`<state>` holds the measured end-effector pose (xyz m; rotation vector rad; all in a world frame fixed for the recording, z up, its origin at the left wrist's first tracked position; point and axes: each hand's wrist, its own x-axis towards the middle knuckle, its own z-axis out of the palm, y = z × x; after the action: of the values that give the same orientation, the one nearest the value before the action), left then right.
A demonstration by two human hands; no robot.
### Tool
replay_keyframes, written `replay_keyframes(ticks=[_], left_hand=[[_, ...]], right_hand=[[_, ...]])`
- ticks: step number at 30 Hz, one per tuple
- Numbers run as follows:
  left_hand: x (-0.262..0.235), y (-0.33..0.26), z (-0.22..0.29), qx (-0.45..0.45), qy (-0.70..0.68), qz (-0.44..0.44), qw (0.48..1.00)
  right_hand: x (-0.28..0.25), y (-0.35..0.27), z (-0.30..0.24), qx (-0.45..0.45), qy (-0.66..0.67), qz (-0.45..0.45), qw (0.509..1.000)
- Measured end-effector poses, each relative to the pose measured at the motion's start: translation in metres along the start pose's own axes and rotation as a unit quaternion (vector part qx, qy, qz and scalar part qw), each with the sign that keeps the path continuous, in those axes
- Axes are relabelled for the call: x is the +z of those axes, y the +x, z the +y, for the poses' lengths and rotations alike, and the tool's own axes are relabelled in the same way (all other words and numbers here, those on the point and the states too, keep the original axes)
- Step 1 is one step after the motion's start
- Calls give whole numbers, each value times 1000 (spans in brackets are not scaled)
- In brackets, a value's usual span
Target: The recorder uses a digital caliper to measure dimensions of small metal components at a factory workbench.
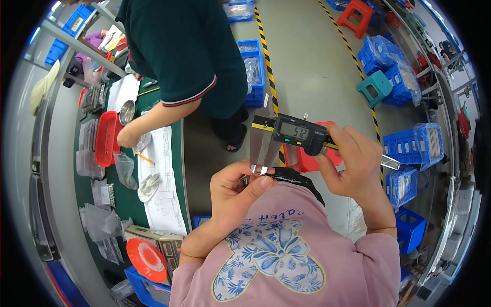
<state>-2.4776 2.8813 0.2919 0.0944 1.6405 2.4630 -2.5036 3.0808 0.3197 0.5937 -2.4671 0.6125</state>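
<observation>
A digital caliper with a black body and a small display is held up in front of my chest. My right hand grips it at the right end of the body, thumb below and fingers above. The steel jaws point down toward my left hand, whose thumb and fingers pinch a small metal part at the jaw tips. Most of that part is hidden by my fingers, so its kind does not show.
On the left, a green worktable bears a red tray, drawing sheets and bagged parts. A co-worker in a dark green shirt reaches over it. A red stool stands ahead; blue crates line the right side.
</observation>
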Motion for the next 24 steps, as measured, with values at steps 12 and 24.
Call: replay_keyframes(ticks=[12,24], left_hand=[[1,1,-2,7,-6,13,1000],[2,-2,-1,-5,-2,2,1000]], right_hand=[[2,-2,3,-2,21,9,1000],[0,-4,2,4,-9,22,1000]])
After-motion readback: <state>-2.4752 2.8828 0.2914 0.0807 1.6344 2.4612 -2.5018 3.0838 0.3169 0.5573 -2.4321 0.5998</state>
